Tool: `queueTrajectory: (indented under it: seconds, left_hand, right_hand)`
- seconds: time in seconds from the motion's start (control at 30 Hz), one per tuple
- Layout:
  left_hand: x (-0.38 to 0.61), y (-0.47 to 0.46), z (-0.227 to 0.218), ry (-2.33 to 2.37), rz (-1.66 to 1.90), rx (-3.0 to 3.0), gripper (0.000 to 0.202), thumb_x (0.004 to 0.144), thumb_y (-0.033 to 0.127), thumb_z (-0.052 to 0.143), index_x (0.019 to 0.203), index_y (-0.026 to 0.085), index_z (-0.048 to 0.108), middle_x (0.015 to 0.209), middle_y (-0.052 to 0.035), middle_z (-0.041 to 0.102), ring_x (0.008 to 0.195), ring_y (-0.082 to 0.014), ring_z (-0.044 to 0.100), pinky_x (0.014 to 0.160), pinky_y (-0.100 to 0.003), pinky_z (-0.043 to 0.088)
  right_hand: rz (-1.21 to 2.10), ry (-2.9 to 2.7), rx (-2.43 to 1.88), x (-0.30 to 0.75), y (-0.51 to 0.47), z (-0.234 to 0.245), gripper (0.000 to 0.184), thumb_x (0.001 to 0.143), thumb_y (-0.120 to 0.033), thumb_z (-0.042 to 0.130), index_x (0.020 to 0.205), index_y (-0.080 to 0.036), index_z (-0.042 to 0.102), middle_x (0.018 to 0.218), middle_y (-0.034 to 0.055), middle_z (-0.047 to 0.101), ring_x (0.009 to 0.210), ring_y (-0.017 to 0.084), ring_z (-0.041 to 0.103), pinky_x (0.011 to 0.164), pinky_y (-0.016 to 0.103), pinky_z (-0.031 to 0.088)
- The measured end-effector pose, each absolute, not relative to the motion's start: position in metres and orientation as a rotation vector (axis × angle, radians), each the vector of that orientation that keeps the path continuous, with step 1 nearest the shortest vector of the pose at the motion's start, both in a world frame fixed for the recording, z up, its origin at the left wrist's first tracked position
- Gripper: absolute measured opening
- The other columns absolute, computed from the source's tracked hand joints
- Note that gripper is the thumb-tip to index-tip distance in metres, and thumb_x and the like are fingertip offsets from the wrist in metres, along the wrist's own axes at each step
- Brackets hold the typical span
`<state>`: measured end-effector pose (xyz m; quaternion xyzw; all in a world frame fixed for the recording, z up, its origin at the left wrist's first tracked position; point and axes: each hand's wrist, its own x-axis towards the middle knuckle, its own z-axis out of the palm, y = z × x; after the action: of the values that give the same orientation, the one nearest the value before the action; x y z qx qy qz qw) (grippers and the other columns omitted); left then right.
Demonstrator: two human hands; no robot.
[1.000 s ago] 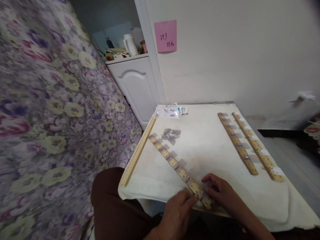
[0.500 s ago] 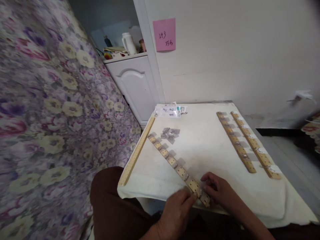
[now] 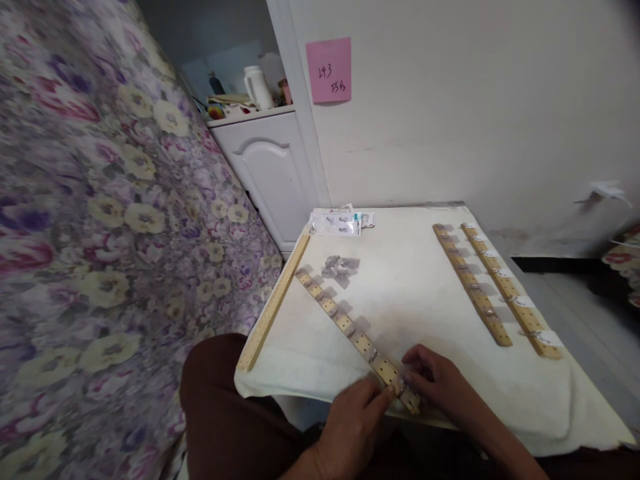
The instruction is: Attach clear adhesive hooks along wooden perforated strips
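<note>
A narrow wooden strip (image 3: 343, 323) with drilled holes and several small metal fittings along it lies diagonally across the cloth-covered table. My left hand (image 3: 353, 413) grips this strip close to its near end, fingers closed over its edge. On the other side of the same end is my right hand (image 3: 440, 380), its fingers curled and drawn together beside the last metal fitting. Whatever sits between those fingers is too small or hidden to make out. A loose pile of small metal fittings (image 3: 336, 268) lies on the cloth beyond the strip's far end.
Along the table's left edge runs a bare drilled strip (image 3: 273, 307). Two more strips lie at the right: one with metal fittings (image 3: 470, 280), another with white round tags (image 3: 510, 291). Printed packaging (image 3: 336, 223) rests at the back left, near the wall. A floral curtain (image 3: 125, 200) hangs left.
</note>
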<state>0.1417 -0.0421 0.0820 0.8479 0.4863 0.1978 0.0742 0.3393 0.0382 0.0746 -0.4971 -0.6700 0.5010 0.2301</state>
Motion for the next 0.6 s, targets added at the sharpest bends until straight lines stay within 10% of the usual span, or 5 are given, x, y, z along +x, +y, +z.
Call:
queueTrajectory:
  seconds: [0.6]
  left_hand:
    - [0.149,-0.031,0.076,1.55,0.846,2.143,0.015,0.09,0.02,0.05,0.095,0.022,0.064,0.082,-0.001,0.063,0.074,-0.0126,0.06,0.066,-0.02,0.047]
  right_hand:
    - [1.367,-1.842,-1.366,0.34,0.039,0.07,0.011,0.076,-0.024,0.056,0.086,-0.021,0.054,0.06,-0.0043,0.056,0.057,0.013,0.05,0.054,0.024,0.036]
